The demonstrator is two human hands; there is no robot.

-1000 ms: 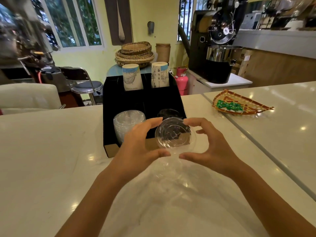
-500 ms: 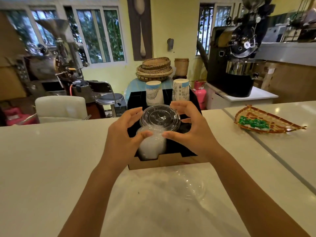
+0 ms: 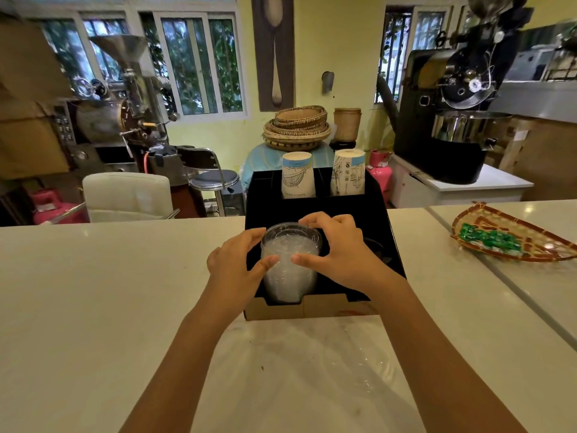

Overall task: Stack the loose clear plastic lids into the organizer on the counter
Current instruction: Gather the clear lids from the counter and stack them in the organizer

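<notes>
Pale glossy counter [image 3: 93, 307] across the lower frame, seam at right. At centre, black organizer [image 3: 315, 207] with cardboard front, standing directly on it. At right edge, woven tray [image 3: 512, 242] of green-wrapped sweets. At bottom centre, crumpled clear plastic sheet [image 3: 312, 370], lying flat.

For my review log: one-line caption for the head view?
Both hands, left hand and right hand, seat a clear lid on the lid stack in the black organizer.
</notes>
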